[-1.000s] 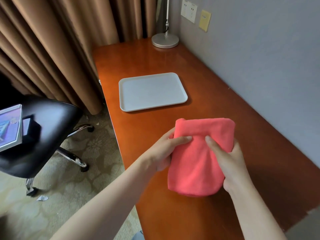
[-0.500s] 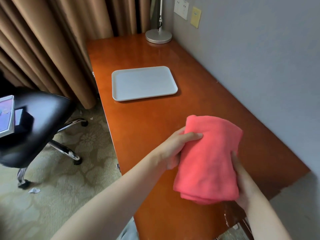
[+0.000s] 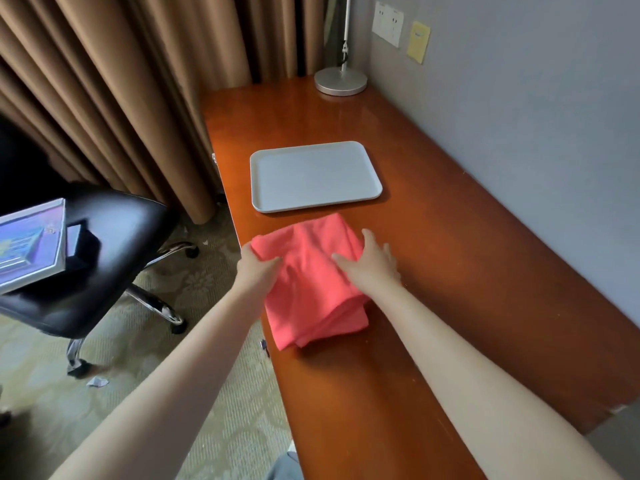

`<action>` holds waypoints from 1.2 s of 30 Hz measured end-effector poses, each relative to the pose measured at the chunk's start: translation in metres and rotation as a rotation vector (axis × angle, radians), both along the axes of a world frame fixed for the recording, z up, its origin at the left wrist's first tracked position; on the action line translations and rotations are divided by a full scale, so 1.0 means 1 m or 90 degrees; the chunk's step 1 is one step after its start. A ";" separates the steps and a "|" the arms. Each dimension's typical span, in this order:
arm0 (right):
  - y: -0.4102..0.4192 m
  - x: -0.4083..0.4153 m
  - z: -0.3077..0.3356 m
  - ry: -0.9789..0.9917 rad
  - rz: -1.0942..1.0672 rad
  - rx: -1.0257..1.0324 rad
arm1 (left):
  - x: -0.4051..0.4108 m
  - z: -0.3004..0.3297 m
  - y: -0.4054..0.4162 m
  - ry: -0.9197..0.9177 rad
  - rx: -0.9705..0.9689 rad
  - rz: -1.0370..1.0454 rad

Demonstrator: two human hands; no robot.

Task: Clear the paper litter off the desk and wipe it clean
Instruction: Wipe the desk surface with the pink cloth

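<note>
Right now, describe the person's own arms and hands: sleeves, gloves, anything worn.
Both forearms are bare as far as the frame shows, with no sleeves in view. The left hand and right hand wear no gloves; no watch, ring or bracelet shows. No markings are visible.

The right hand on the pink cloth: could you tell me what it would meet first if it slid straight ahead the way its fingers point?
Most likely the near rim of the grey tray. The right hand lies flat on the pink cloth, fingers pointing up the desk and slightly left, toward the tray's near right part, though the angle is hard to judge.
</note>
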State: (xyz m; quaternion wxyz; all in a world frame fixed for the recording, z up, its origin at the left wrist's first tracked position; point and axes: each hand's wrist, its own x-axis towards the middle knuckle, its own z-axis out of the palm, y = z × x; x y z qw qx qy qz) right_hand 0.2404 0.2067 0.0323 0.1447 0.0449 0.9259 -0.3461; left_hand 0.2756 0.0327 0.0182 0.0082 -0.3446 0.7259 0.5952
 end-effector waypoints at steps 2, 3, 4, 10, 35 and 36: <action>-0.024 0.001 -0.012 0.096 0.084 0.157 | -0.001 -0.010 -0.004 -0.069 -0.210 -0.022; -0.037 0.004 -0.021 0.145 0.128 0.169 | -0.002 -0.016 -0.004 -0.061 -0.283 -0.038; -0.051 0.007 -0.030 0.174 0.169 0.167 | -0.003 -0.022 -0.004 -0.039 -0.337 -0.064; -0.086 0.007 -0.091 0.122 0.269 0.304 | -0.009 -0.075 -0.008 0.040 -0.488 -0.364; -0.123 -0.052 -0.101 0.140 0.224 0.301 | -0.081 -0.087 -0.053 0.147 -0.566 -0.381; -0.116 -0.048 -0.101 0.143 0.224 0.302 | -0.077 -0.086 -0.047 0.143 -0.569 -0.389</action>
